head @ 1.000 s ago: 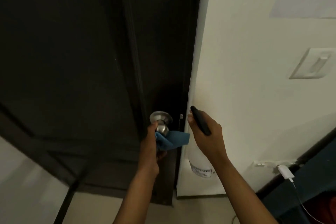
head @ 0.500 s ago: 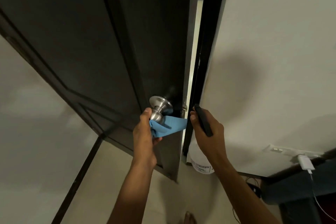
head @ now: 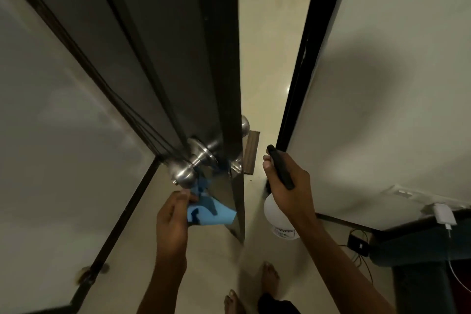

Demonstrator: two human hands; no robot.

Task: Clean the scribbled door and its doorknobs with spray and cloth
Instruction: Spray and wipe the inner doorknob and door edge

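Fingers of the left hand (head: 171, 219) pinch a blue cloth (head: 209, 213) at 6 o'clock of the near doorknob (head: 184, 175) on the open door (head: 178, 46); at 3 o'clock, right hand (head: 289, 181) fingers grip the spray bottle (head: 276, 219).

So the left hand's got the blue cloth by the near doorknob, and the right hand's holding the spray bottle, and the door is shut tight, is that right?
Not quite: the door is open, with floor showing between its edge and the frame in the head view. The rest holds: the left hand holds the blue cloth by the near doorknob, and the right hand holds the spray bottle.
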